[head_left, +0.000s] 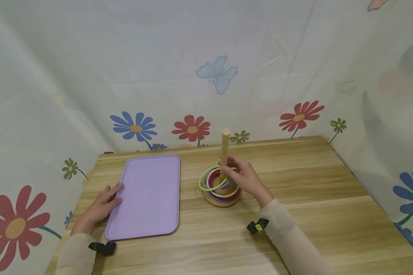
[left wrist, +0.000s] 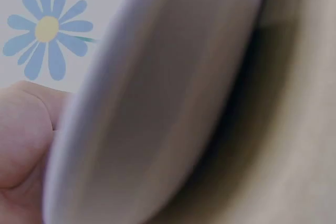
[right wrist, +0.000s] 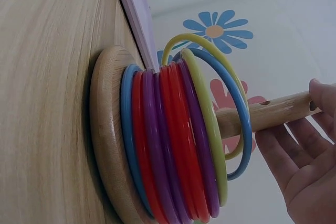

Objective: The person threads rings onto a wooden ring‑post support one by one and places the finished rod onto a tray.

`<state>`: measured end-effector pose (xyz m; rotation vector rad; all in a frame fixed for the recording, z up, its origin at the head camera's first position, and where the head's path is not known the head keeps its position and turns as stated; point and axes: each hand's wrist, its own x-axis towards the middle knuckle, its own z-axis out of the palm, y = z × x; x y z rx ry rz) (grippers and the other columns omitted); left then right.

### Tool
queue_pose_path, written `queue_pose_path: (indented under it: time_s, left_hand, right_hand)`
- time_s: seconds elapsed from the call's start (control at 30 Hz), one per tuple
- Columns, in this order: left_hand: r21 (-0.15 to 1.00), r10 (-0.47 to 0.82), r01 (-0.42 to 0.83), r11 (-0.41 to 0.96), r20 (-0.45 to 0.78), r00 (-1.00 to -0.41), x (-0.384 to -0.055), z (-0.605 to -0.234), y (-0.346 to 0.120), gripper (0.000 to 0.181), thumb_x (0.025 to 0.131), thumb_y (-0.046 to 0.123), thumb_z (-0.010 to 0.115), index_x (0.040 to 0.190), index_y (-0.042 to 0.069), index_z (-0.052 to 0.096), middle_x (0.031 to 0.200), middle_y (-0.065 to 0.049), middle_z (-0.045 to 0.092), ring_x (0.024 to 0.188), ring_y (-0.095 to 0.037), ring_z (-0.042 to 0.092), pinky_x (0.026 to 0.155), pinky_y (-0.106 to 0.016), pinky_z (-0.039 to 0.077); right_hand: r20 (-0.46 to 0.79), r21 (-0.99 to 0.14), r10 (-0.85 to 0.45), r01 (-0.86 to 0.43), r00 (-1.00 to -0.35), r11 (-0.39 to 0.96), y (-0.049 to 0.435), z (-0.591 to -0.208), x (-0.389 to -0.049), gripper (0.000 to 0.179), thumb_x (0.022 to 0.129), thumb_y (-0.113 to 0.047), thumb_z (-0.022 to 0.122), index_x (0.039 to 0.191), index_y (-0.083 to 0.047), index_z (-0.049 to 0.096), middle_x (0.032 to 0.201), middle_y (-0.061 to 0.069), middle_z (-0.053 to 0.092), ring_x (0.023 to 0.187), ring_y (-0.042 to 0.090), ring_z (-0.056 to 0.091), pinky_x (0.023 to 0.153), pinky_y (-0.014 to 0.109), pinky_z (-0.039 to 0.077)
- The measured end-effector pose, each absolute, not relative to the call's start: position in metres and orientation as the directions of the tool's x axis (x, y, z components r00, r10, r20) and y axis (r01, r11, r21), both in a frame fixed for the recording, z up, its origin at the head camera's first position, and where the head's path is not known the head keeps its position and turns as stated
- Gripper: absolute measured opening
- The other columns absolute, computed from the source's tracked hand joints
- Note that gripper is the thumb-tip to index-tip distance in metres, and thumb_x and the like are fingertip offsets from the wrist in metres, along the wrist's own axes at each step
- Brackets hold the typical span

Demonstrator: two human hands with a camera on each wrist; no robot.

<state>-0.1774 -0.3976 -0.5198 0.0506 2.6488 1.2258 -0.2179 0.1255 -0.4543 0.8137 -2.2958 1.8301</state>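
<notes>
A round wooden stand with an upright peg (head_left: 225, 147) stands right of the table's middle. Several thin rings are stacked on its base (right wrist: 107, 129) in blue, red, purple and yellow. On top, a yellow ring (head_left: 202, 183) and a blue ring (right wrist: 244, 124) lie tilted around the peg. My right hand (head_left: 245, 176) holds the peg above the rings, thumb on one side and fingers on the other. My left hand (head_left: 98, 208) rests at the left edge of a purple tray (head_left: 148, 198), its fingertips touching the rim. The left wrist view is mostly filled by the tray's blurred edge.
The wooden table (head_left: 296, 214) extends to the right of the stand and in front of it. Behind the table hangs a pale cloth (head_left: 158, 76) printed with flowers and a butterfly. The tray lies flat, left of the stand, with a gap between them.
</notes>
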Motion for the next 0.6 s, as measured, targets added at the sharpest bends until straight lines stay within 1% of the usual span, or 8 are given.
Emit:
queue_pose_path:
  time_s: [0.07, 0.17, 0.27, 0.3, 0.47, 0.5, 0.6]
  left_hand:
    - [0.759, 0.108, -0.077, 0.647, -0.191, -0.976, -0.177, -0.520, -0.396, 0.068, 0.109, 0.024, 0.058, 0.166, 0.006, 0.026, 0.172, -0.022, 0.007, 0.153, -0.055, -0.022, 0.115, -0.077, -0.018]
    - [0.759, 0.115, -0.076, 0.647, -0.196, -0.974, -0.177, -0.520, -0.395, 0.068, 0.108, 0.018, 0.056, 0.166, 0.004, 0.023, 0.171, -0.023, 0.005, 0.150, -0.057, -0.025, 0.113, -0.076, -0.022]
    - [0.753, 0.116, -0.080, 0.653, -0.203, -0.972, -0.176, -0.519, -0.394, 0.068, 0.108, 0.016, 0.055, 0.166, 0.004, 0.021, 0.170, -0.026, 0.003, 0.148, -0.060, -0.027, 0.111, -0.077, -0.023]
    - [0.751, 0.124, -0.087, 0.654, -0.220, -0.968, -0.176, -0.518, -0.394, 0.069, 0.109, 0.016, 0.054, 0.166, 0.004, 0.019, 0.170, -0.027, -0.002, 0.147, -0.060, -0.030, 0.110, -0.078, -0.024]
    - [0.740, 0.099, -0.156, 0.654, -0.289, -0.952, -0.172, -0.513, -0.389, 0.070, 0.110, 0.021, 0.054, 0.168, 0.010, 0.016, 0.168, -0.029, -0.016, 0.142, -0.061, -0.037, 0.106, -0.080, -0.025]
    - [0.738, 0.097, -0.161, 0.655, -0.294, -0.951, -0.172, -0.513, -0.389, 0.070, 0.110, 0.021, 0.054, 0.168, 0.011, 0.016, 0.168, -0.029, -0.016, 0.142, -0.061, -0.038, 0.106, -0.080, -0.026]
    - [0.737, 0.100, -0.153, 0.658, -0.287, -0.953, -0.171, -0.513, -0.387, 0.070, 0.110, 0.020, 0.053, 0.168, 0.010, 0.017, 0.169, -0.027, -0.011, 0.142, -0.060, -0.038, 0.106, -0.079, -0.027]
  right_hand:
    - [0.395, -0.877, -0.342, -0.460, -0.853, 0.135, 0.126, -0.455, -0.218, 0.027, 0.105, -0.004, 0.063, 0.131, 0.005, 0.064, 0.121, 0.022, 0.072, 0.109, 0.033, 0.071, 0.092, 0.036, 0.062]
    - [0.396, -0.878, -0.337, -0.460, -0.854, 0.135, 0.126, -0.456, -0.218, 0.028, 0.105, -0.003, 0.063, 0.132, 0.006, 0.063, 0.121, 0.022, 0.072, 0.109, 0.033, 0.071, 0.092, 0.036, 0.062]
    - [0.394, -0.879, -0.337, -0.458, -0.855, 0.135, 0.126, -0.457, -0.219, 0.028, 0.105, -0.004, 0.063, 0.132, 0.005, 0.064, 0.121, 0.022, 0.072, 0.109, 0.033, 0.070, 0.092, 0.036, 0.062]
    - [0.393, -0.878, -0.338, -0.458, -0.855, 0.137, 0.126, -0.457, -0.219, 0.028, 0.105, -0.004, 0.063, 0.132, 0.005, 0.064, 0.121, 0.022, 0.072, 0.109, 0.033, 0.070, 0.091, 0.036, 0.062]
    - [0.391, -0.878, -0.344, -0.459, -0.853, 0.139, 0.125, -0.457, -0.219, 0.028, 0.105, -0.003, 0.063, 0.132, 0.005, 0.063, 0.122, 0.024, 0.072, 0.110, 0.035, 0.070, 0.091, 0.035, 0.061]
    - [0.391, -0.878, -0.346, -0.459, -0.853, 0.138, 0.125, -0.457, -0.219, 0.028, 0.105, -0.003, 0.063, 0.132, 0.006, 0.063, 0.122, 0.024, 0.072, 0.110, 0.035, 0.070, 0.091, 0.035, 0.061]
    - [0.393, -0.877, -0.346, -0.460, -0.852, 0.138, 0.124, -0.458, -0.219, 0.028, 0.105, -0.003, 0.063, 0.131, 0.005, 0.064, 0.122, 0.025, 0.071, 0.110, 0.035, 0.070, 0.091, 0.035, 0.061]
